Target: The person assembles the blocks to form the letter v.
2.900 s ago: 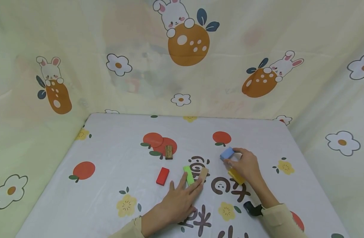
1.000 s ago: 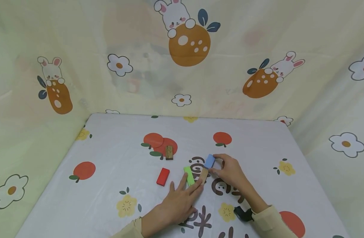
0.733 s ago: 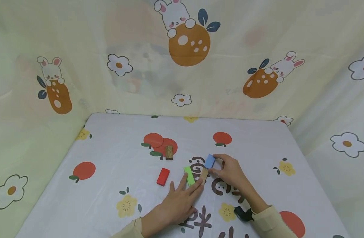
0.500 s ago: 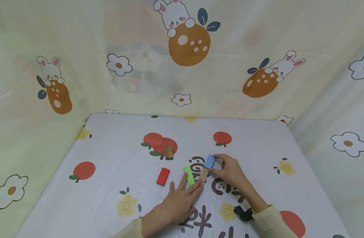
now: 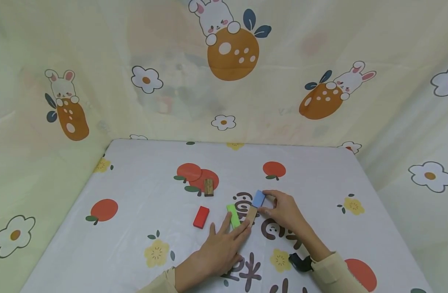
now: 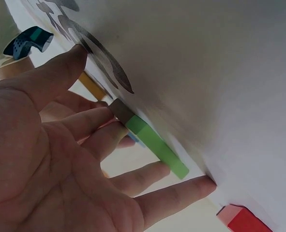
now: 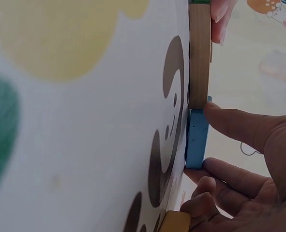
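The right hand (image 5: 287, 211) is pinching the blue block (image 5: 258, 198) between thumb and fingers, its near end touching the far end of the tan block (image 5: 251, 215), while the yellow block (image 7: 175, 222) is lying by that hand's folded fingers, though I can't tell whether they are gripping it. The left hand (image 5: 221, 249) is spreading its straight fingers, tips resting against the green block (image 5: 232, 215) and the tan block, which are meeting at their near ends in a V. On the table (image 5: 136, 195), the red block (image 5: 201, 217) is lying left of the green one, and the brown block (image 5: 208, 187) is lying farther back.
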The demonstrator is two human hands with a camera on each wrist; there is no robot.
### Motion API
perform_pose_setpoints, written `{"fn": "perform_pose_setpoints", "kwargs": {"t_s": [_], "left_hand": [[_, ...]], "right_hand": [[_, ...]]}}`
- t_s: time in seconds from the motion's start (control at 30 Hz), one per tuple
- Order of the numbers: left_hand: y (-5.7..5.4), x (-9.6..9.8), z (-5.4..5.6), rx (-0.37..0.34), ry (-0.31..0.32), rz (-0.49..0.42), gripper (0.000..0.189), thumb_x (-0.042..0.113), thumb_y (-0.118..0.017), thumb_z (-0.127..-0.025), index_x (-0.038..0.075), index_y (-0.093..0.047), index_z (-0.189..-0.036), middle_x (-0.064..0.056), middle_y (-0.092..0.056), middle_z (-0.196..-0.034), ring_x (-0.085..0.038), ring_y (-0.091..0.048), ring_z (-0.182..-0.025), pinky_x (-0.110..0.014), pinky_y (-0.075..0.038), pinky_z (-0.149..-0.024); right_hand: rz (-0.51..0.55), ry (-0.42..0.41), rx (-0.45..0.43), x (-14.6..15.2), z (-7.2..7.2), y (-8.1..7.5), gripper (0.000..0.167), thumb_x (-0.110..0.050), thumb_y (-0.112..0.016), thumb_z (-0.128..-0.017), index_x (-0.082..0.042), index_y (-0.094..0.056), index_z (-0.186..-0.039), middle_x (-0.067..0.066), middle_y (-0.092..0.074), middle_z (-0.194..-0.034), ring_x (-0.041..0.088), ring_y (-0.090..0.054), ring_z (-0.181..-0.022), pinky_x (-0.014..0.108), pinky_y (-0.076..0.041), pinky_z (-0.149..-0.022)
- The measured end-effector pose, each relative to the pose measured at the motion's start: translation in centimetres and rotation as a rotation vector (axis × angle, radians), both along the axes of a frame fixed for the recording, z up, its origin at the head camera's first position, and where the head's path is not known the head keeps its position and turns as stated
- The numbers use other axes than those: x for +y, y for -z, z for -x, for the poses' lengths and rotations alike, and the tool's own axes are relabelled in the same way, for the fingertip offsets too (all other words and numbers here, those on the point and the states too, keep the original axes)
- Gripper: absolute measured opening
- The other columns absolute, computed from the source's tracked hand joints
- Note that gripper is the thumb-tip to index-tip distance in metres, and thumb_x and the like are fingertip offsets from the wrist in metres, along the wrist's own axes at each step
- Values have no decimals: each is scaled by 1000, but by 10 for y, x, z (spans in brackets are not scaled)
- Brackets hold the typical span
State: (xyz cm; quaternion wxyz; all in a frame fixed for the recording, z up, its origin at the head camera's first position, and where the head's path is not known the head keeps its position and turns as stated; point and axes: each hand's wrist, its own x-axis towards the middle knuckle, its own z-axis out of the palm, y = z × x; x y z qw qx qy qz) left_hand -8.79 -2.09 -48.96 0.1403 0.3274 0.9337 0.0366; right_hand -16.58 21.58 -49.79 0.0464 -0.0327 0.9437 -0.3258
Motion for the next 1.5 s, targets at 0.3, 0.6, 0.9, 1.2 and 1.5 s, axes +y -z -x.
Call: {"fn": "perform_pose_setpoints", "kwargs": {"t_s": [0.3, 0.6, 0.9, 1.2, 1.5], "left_hand": [[-1, 0, -1, 2, -1, 22, 84, 50, -71, -98, 33, -29, -169, 15, -18, -179, -40, -24, -164, -69, -48, -112], [-2, 1, -1, 17, -1, 34, 83, 50, -70, -99, 33, -29, -168, 15, -18, -179, -40, -24, -164, -69, -48, -112], [-2, 1, -1, 12, -1, 31, 82, 50, -70, -99, 33, -29, -168, 15, -18, -179, -40, -25, -164, -69, -48, -112], [-2, 0, -2, 16, 1, 38, 82, 50, -69, -99, 33, -28, -169, 15, -17, -179, -40, -24, -165, -68, -48, -113], [-4, 0, -2, 57, 17, 42, 79, 50, -68, -100, 30, -32, -168, 14, -22, -178, -40, -29, -163, -67, -51, -110]], "right_hand": [[-12, 4, -15, -2, -1, -1, 64, -25, -88, -87, -5, -65, -143, 5, -54, -76, 17, -48, -69, 25, -37, -57], [-18, 0, -15, -4, 0, -2, 63, -25, -87, -87, -5, -65, -143, 5, -53, -74, 17, -47, -68, 25, -37, -57], [-17, -25, -1, -2, 0, -1, 62, -25, -86, -88, -4, -65, -142, 5, -53, -73, 17, -47, -68, 25, -37, -54], [-19, -29, 7, -3, -1, -2, 61, -25, -87, -88, -4, -66, -142, 5, -55, -73, 16, -47, -68, 24, -36, -54], [-26, -19, 8, -5, 2, -7, 59, -24, -88, -86, -4, -68, -139, 4, -56, -72, 16, -48, -67, 25, -37, -56]]}}
